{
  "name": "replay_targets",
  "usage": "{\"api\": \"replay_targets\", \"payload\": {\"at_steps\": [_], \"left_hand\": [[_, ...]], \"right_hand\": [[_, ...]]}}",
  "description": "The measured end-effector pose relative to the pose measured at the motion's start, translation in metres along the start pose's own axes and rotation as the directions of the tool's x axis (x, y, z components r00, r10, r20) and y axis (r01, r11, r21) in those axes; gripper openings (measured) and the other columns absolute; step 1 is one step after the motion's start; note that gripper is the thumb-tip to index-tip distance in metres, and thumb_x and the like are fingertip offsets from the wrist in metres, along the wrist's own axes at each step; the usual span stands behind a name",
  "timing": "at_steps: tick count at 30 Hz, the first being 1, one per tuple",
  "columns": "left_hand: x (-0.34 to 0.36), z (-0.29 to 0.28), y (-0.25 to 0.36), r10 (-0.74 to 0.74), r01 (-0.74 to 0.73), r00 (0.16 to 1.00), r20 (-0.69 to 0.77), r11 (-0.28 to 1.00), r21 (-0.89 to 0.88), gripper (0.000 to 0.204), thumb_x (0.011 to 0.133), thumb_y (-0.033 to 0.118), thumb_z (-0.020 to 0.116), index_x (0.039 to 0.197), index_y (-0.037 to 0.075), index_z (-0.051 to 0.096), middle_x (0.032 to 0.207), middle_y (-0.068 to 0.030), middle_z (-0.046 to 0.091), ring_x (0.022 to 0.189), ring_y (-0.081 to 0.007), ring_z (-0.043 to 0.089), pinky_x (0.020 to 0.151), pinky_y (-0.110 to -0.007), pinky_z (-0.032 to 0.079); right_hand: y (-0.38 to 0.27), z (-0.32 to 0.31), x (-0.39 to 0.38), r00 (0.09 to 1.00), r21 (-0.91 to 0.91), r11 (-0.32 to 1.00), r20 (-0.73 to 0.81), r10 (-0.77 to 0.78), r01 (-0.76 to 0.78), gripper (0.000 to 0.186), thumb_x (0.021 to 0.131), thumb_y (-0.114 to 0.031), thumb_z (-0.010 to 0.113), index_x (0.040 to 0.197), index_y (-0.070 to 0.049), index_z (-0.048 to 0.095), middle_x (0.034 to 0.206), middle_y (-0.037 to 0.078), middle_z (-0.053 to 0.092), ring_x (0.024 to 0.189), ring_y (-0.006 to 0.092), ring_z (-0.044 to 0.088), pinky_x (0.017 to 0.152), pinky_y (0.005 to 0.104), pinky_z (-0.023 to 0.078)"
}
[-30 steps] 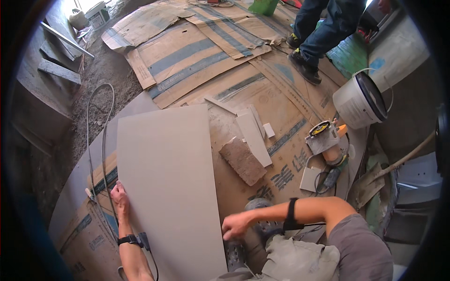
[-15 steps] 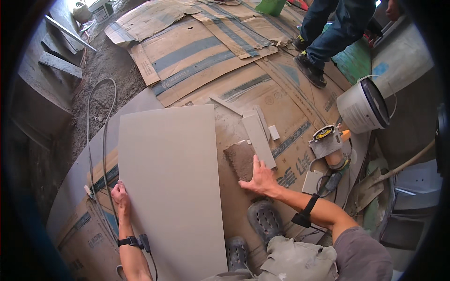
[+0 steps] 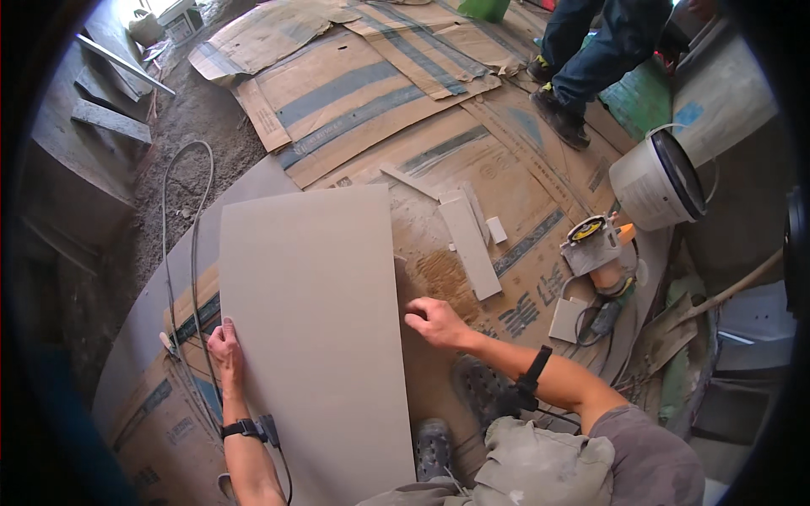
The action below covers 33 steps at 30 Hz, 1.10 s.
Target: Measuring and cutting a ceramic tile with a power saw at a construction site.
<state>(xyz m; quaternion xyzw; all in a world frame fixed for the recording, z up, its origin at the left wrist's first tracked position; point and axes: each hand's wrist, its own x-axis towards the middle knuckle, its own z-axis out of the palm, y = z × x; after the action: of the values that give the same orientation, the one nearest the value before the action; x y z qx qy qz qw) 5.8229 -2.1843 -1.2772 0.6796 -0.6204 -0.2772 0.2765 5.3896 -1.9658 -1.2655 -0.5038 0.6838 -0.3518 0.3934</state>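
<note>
My left hand (image 3: 224,347) grips the left edge of a large beige rectangular panel (image 3: 309,287). Beside the panel’s right edge, my right hand (image 3: 430,325) has curled fingers against a dark brown piece, apparently the rough brick (image 3: 403,287), which is mostly hidden by the panel. I cannot make out exactly what the fingertips hold. A sandy brown patch (image 3: 449,278) shows on the cardboard (image 3: 515,244) nearby, with several pale offcut strips (image 3: 469,249) behind it.
A cutting tool with a yellow disc (image 3: 595,249) lies right, near a white bucket (image 3: 650,185). A co-worker’s legs (image 3: 582,59) stand at back right. A looped cable (image 3: 199,202) runs left of the panel. A wooden handle (image 3: 734,287) leans at far right.
My right hand reached to the brick, then drew back toward the panel. The brick moved left from its open spot to mostly behind the panel’s edge, uncovering the sandy patch.
</note>
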Motion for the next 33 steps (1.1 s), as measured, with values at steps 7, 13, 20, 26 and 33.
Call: {"api": "replay_targets", "payload": {"at_steps": [7, 13, 20, 26, 33], "left_hand": [[-0.001, 0.007, 0.016, -0.015, 0.011, 0.999, 0.047, 0.996, 0.088, 0.059, 0.102, 0.05, 0.056, 0.09, -0.007, 0.068, 0.073, -0.0148, 0.066, 0.069, -0.0211, 0.057, 0.068, -0.04, 0.046], [-0.011, -0.008, 0.002, -0.017, 0.018, 0.995, 0.102, 1.0, -0.011, 0.059, 0.105, 0.05, 0.051, 0.093, -0.006, 0.066, 0.079, -0.0142, 0.068, 0.072, -0.0225, 0.059, 0.07, -0.039, 0.047], [-0.022, 0.037, 0.025, 0.042, -0.055, 0.996, 0.083, 0.986, 0.158, 0.052, 0.104, 0.049, 0.054, 0.096, -0.001, 0.067, 0.081, -0.0203, 0.068, 0.075, -0.0295, 0.062, 0.072, -0.044, 0.048], [-0.021, -0.019, 0.027, 0.002, 0.009, 0.999, -0.034, 0.956, 0.293, 0.059, 0.103, 0.053, 0.055, 0.088, -0.004, 0.058, 0.076, -0.0218, 0.061, 0.071, -0.0347, 0.057, 0.07, -0.046, 0.046], [-0.026, 0.013, 0.04, -0.123, 0.12, 0.992, 0.009, 0.976, 0.18, 0.063, 0.103, 0.056, 0.053, 0.085, -0.004, 0.056, 0.072, -0.0225, 0.058, 0.069, -0.0387, 0.055, 0.069, -0.047, 0.045]], "right_hand": [[-0.003, -0.133, -0.078, 0.928, -0.456, 0.845, -0.352, 0.119, -0.281, 0.037, 0.094, -0.037, 0.067, 0.076, -0.005, 0.068, 0.075, 0.02, 0.069, 0.072, 0.0399, 0.069, 0.065, 0.05, 0.053], [0.042, -0.307, -0.114, 0.607, -0.558, 0.582, -0.783, -0.134, -0.591, 0.027, 0.098, -0.029, 0.06, 0.09, -0.004, 0.062, 0.082, 0.021, 0.069, 0.08, 0.0441, 0.067, 0.071, 0.0543, 0.053], [0.145, -0.511, -0.182, 0.329, -0.191, 0.465, -0.914, 0.238, -0.865, 0.053, 0.088, -0.04, 0.063, 0.109, 0.009, 0.069, 0.12, 0.034, 0.066, 0.116, 0.0477, 0.063, 0.099, 0.0538, 0.05], [0.182, -0.479, -0.101, 0.521, -0.096, 0.707, -0.746, 0.415, -0.701, 0.06, 0.095, -0.047, 0.06, 0.102, 0.011, 0.07, 0.101, 0.03, 0.071, 0.102, 0.039, 0.07, 0.092, 0.0459, 0.049], [0.214, -0.5, -0.102, 0.286, 0.206, 0.543, -0.672, 0.683, -0.814, 0.032, 0.084, -0.024, 0.071, 0.088, 0.008, 0.073, 0.081, 0.014, 0.07, 0.065, 0.0257, 0.068, 0.051, 0.0454, 0.052]]}}
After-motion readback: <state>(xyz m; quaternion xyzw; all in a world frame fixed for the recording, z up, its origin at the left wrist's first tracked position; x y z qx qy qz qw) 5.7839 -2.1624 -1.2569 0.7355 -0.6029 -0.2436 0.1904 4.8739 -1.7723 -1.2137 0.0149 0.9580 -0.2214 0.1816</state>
